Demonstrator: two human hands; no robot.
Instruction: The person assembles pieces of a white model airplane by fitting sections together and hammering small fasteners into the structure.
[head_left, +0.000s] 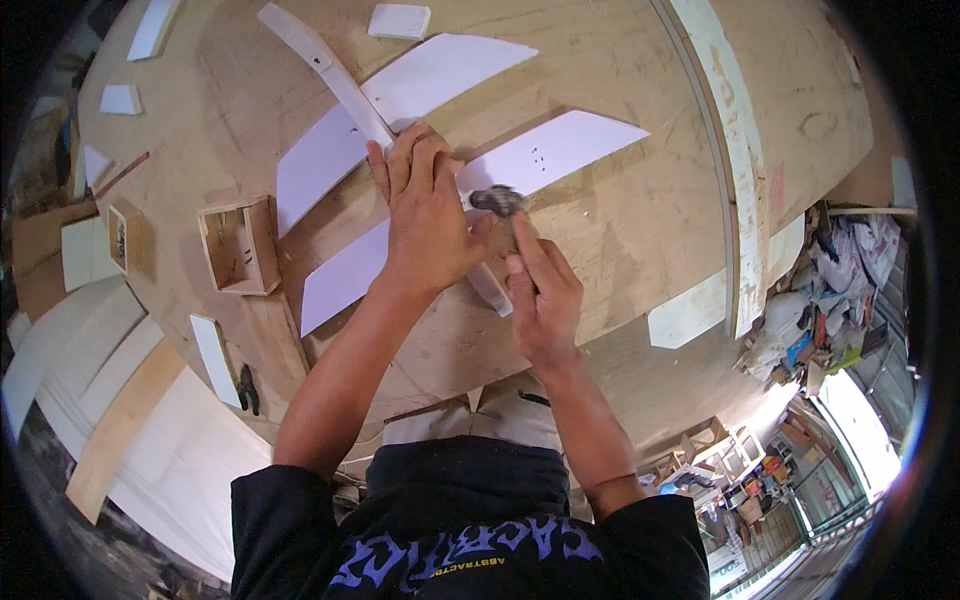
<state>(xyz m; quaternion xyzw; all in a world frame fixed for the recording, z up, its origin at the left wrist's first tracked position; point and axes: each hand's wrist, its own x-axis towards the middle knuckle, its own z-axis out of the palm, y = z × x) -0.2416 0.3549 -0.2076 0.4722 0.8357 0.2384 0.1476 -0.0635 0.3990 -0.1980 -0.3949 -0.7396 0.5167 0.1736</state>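
Note:
My left hand lies across a pale wooden strip, its fingers spread and its thumb apart. That strip crosses two white slanted boards, the farther board and the nearer board; its near end sticks out below my left hand. In my right hand is a hammer, its dark metal head slightly blurred, close to the left thumb over the nearer board. Small dark marks dot both boards. Whatever lies under the left palm is hidden.
To the left stand an open wooden box holding small nails and a smaller box. Black pliers lie near a white offcut. More white offcuts are scattered about. A long pale plank crosses the right side of the wooden table.

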